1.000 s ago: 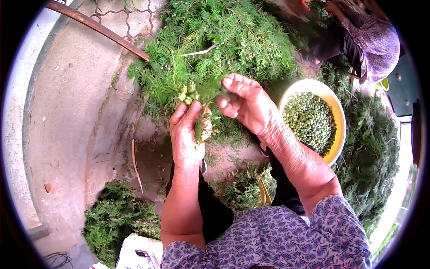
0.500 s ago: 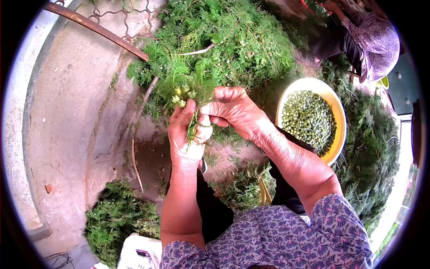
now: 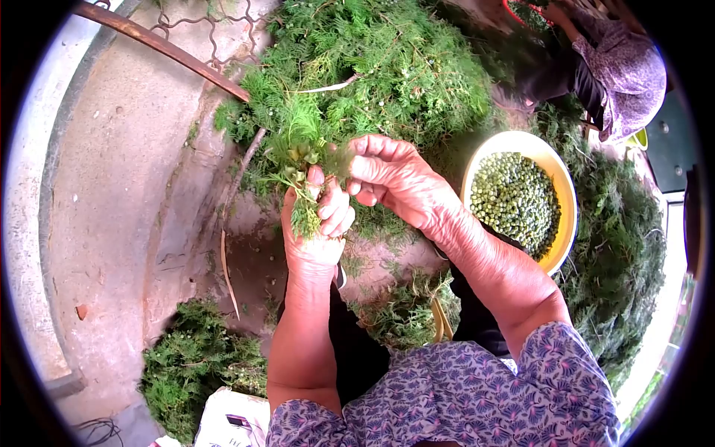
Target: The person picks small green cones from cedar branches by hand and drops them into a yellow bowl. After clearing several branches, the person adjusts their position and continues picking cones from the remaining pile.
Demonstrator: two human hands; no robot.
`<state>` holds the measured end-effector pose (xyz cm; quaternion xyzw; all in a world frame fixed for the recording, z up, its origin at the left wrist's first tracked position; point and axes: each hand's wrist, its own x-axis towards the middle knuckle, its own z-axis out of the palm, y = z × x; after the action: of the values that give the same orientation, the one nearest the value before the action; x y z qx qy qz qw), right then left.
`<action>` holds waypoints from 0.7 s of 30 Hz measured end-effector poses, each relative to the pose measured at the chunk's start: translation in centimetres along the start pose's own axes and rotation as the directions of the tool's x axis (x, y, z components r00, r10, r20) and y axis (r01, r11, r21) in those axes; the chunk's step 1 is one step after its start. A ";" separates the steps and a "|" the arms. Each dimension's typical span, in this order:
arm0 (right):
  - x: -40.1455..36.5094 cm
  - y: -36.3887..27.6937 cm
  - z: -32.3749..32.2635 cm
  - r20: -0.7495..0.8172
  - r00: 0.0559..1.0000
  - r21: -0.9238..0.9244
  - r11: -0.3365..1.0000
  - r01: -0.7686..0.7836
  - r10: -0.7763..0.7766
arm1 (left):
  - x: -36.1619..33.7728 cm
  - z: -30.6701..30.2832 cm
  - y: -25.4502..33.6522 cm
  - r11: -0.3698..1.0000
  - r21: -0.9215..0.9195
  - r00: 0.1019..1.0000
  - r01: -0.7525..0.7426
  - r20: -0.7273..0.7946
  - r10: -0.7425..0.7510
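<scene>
My left hand [image 3: 316, 242] is closed around a small bunch of cypress sprigs [image 3: 304, 212], with a few pale green cones [image 3: 302, 154] showing above the thumb. Just to its right, my right hand [image 3: 406, 182] has thumb and fingers pinched together. A blurred wisp of cypress foliage [image 3: 339, 160] is at those fingertips, slightly apart from the left fingers. Near my right forearm, a yellow basin [image 3: 567, 201] holds a heap of green cones [image 3: 514, 197].
A large pile of cypress branches [image 3: 380, 67] lies ahead, with more greenery [image 3: 618, 246] at right and a smaller heap [image 3: 197, 365] lower left. A wooden bar [image 3: 164, 48] slants at upper left. Another person [image 3: 622, 74] sits upper right by a red-rimmed container [image 3: 514, 11].
My right hand has drawn slightly right, away from my left hand, with blurred foliage at its fingertips. The left hand's sprigs have shifted and now hang over its palm.
</scene>
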<state>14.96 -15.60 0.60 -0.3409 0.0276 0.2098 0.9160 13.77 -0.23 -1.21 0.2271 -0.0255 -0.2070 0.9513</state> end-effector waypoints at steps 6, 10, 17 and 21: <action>0.1 -1.0 -1.6 -0.042 0.995 0.126 0.988 0.091 -0.087 | -0.3 1.1 0.0 1.000 0.010 0.996 -0.013 -0.084 0.014; 0.0 -3.8 -0.7 -0.154 0.952 0.070 0.958 0.277 -0.264 | -0.7 1.3 0.5 0.941 0.337 0.976 -0.040 -0.189 0.109; -1.7 -3.6 1.0 0.045 0.959 -0.473 0.839 0.268 -0.281 | -0.3 0.7 -0.9 0.526 0.839 0.879 -0.136 -0.143 0.455; -0.7 -1.3 0.9 0.203 0.899 -0.783 0.488 0.387 -0.388 | -0.5 1.2 -1.5 0.532 0.838 0.921 -0.124 -0.102 0.376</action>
<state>14.74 -16.17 2.19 -0.7158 -0.1473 -0.0124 0.6825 12.60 -1.72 -0.79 0.6602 -0.0208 0.0012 0.7508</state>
